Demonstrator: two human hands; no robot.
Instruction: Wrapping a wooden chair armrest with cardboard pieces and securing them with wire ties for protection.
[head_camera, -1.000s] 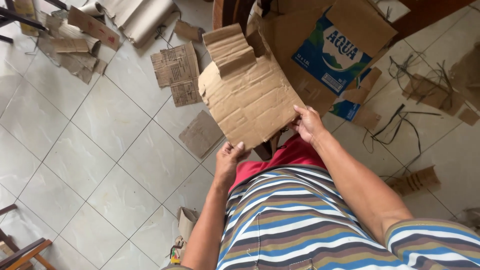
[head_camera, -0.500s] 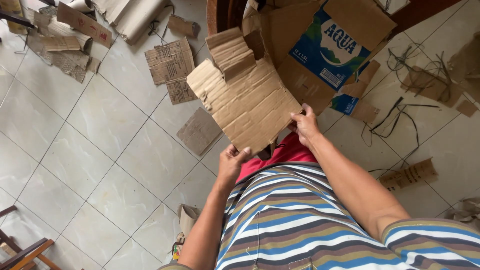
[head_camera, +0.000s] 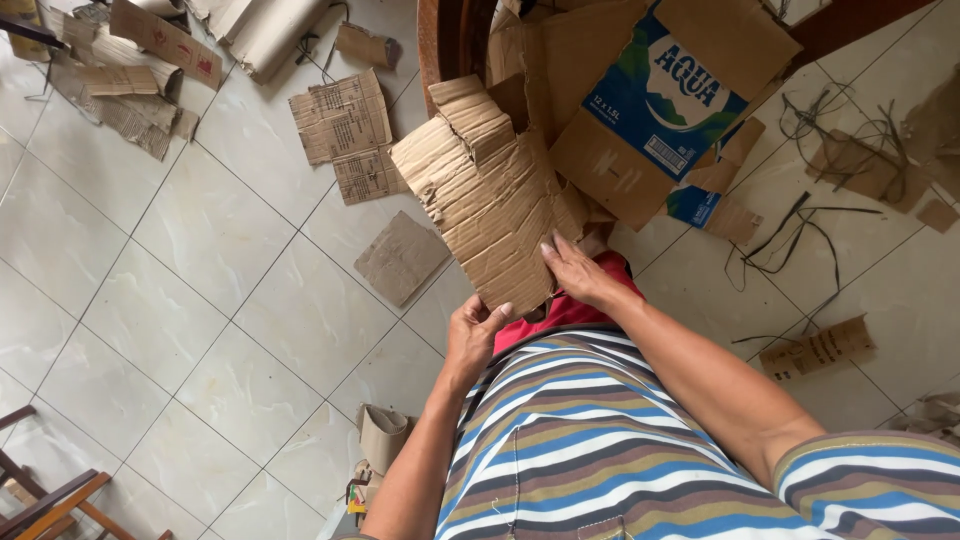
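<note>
Left grip (head_camera: 478, 330) pinching cardboard sheet (head_camera: 495, 195) edge — right grip (head_camera: 575, 275) flat atop, palm hidden.

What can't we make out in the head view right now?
- Underside of the cardboard sheet: faces away from the camera.
- Left hand fingertips: tucked under the sheet's lower edge.
- Red cloth on the lap: mostly covered by the sheet and right hand.
- Blue printed box: cut off by the top edge.
- Wooden chair: cut off at the bottom-left corner.
- Black straps: too thin to tell material.
</note>
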